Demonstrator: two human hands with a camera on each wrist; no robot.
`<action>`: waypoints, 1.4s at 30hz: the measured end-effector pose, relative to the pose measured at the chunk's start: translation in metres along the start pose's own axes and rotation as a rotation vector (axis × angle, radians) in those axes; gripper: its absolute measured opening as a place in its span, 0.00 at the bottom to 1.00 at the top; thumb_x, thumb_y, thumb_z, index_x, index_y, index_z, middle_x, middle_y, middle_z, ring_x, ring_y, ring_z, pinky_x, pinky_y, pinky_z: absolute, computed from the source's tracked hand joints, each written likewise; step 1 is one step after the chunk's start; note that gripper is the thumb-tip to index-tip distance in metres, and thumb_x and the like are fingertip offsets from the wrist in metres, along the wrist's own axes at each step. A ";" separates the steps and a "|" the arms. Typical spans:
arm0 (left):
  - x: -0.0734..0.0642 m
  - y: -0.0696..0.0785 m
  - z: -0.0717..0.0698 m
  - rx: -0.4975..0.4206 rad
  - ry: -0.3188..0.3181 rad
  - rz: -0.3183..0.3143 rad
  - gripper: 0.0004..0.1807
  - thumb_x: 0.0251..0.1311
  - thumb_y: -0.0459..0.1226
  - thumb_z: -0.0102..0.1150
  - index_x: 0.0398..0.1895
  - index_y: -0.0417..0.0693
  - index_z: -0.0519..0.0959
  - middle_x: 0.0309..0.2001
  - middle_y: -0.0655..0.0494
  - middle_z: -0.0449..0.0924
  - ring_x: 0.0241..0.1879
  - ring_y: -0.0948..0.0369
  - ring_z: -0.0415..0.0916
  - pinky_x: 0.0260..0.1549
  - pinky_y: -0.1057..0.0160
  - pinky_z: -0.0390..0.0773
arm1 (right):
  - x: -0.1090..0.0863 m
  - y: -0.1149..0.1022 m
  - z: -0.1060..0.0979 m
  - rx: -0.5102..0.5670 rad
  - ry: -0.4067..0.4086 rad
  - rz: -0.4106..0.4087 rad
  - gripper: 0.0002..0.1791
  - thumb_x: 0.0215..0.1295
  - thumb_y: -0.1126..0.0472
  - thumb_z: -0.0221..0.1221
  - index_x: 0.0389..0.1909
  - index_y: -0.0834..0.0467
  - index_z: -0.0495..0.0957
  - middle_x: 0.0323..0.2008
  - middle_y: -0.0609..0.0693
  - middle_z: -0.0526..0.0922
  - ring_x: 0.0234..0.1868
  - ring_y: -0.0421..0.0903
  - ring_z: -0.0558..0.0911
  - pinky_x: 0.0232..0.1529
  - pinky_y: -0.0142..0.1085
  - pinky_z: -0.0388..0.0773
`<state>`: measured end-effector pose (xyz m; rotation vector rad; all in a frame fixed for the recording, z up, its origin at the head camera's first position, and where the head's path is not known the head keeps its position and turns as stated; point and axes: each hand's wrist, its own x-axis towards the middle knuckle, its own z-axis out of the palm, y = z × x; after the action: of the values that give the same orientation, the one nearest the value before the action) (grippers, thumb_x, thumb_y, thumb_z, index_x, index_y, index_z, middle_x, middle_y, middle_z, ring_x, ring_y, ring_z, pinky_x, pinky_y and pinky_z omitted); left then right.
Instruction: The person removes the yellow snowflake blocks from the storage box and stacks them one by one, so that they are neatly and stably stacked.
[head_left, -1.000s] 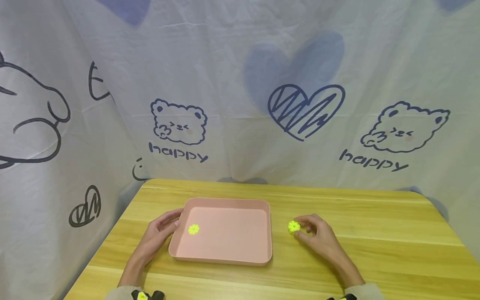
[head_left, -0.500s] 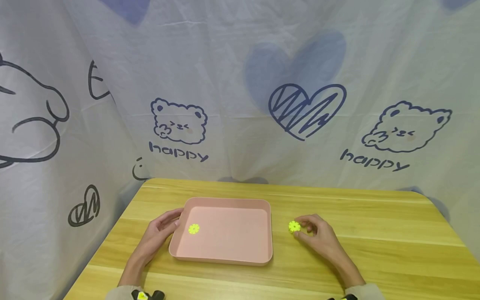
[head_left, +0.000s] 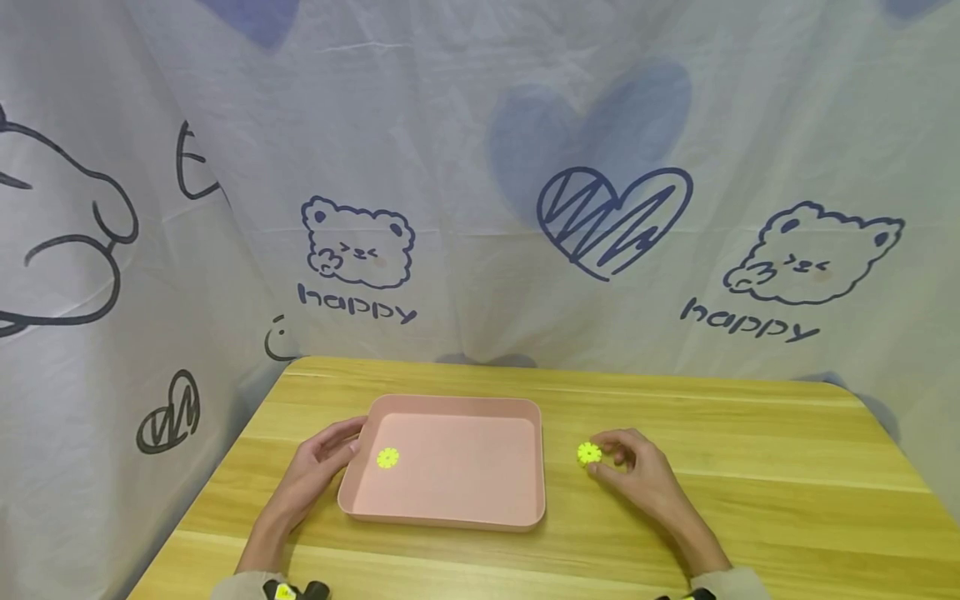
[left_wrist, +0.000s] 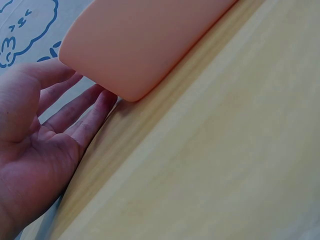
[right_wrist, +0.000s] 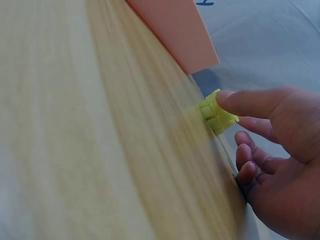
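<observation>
My left hand [head_left: 315, 471] rests against the left side of a shallow pink tray [head_left: 450, 522], with thumb and fingers touching its outer wall in the left wrist view. Its fingers are loosely extended. Inside the tray, toward the left, lies a bright yellow flower-shaped notched disc [head_left: 387, 458]. To the right of the tray, my right hand [head_left: 641, 475] pinches a second yellow flower-shaped notched piece [head_left: 588, 453] between thumb and forefinger. In the right wrist view this notched piece [right_wrist: 218, 112] looks thick and layered, standing at the tabletop. The other fingers are curled beneath and hold nothing.
Both hands and the tray are on a wooden table [head_left: 787, 467] with light and dark grain. A pale curtain [head_left: 465, 167] printed with hearts, bears and the word "happy" hangs behind it and along the left. Black straps show at both sleeves.
</observation>
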<state>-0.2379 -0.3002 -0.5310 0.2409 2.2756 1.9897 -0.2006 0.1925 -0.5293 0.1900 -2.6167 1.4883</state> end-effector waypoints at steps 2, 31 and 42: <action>0.000 0.000 0.000 -0.001 0.000 -0.001 0.29 0.75 0.39 0.59 0.73 0.38 0.67 0.72 0.39 0.68 0.62 0.70 0.74 0.59 0.70 0.76 | -0.001 0.000 0.000 0.002 0.000 -0.003 0.21 0.56 0.62 0.76 0.50 0.60 0.84 0.40 0.52 0.80 0.37 0.47 0.75 0.36 0.32 0.75; -0.004 0.001 0.000 0.010 0.008 -0.008 0.28 0.75 0.39 0.58 0.73 0.38 0.67 0.72 0.39 0.68 0.64 0.67 0.74 0.59 0.71 0.76 | 0.000 -0.007 0.001 0.009 0.001 0.017 0.21 0.57 0.60 0.75 0.52 0.57 0.84 0.42 0.52 0.81 0.39 0.49 0.75 0.38 0.33 0.75; -0.001 0.002 0.000 0.025 0.006 -0.010 0.29 0.75 0.41 0.59 0.73 0.39 0.68 0.72 0.41 0.69 0.63 0.70 0.73 0.59 0.72 0.75 | 0.001 -0.033 0.002 0.028 0.056 -0.108 0.17 0.62 0.62 0.73 0.52 0.56 0.84 0.44 0.55 0.82 0.43 0.49 0.79 0.42 0.39 0.82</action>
<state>-0.2371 -0.2999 -0.5294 0.2260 2.3027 1.9608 -0.1959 0.1735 -0.5020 0.2840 -2.5005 1.4737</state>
